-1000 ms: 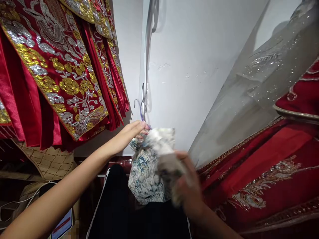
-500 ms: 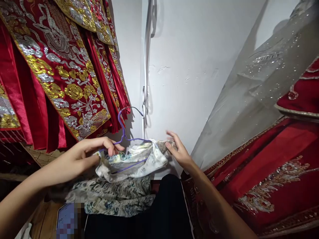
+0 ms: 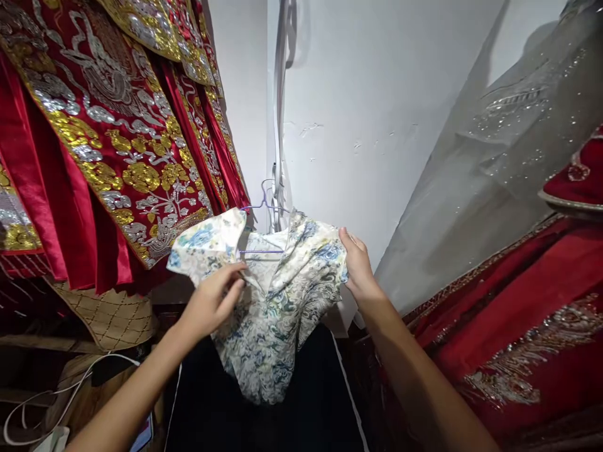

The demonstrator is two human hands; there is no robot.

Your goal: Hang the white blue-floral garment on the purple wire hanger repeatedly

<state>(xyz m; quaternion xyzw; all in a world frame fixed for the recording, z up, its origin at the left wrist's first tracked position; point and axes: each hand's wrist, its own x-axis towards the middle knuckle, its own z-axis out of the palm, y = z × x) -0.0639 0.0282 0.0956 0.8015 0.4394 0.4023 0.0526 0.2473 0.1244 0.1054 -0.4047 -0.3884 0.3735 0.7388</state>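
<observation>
A short-sleeved floral blouse (image 3: 268,333), white with blue, grey and yellow flowers, hangs over my lap. Inside its open neckline sits a purple hanger (image 3: 264,204), whose bar crosses below the collar and whose hook rises above it. My left hand (image 3: 219,298) is closed at the left side of the neckline, thumb and fingers pinching the collar edge. At the far right, my right hand (image 3: 360,263) grips the end of the blouse's right sleeve, the thumb on top. The blouse's lower part droops between my arms.
Red costumes with gold and silver embroidery (image 3: 141,176) hang at left. On the right are a sheer sequinned white garment (image 3: 494,138) and a red beaded one (image 3: 518,295). A white wall (image 3: 353,94) stands ahead. A white cable (image 3: 85,376) and a partly hidden phone (image 3: 144,434) lie lower left.
The blouse, bunched and tilted before, now faces me with its shoulders spread on the hanger. My left hand moved from the hanger's left end to the neckline; my right hand shifted slightly right.
</observation>
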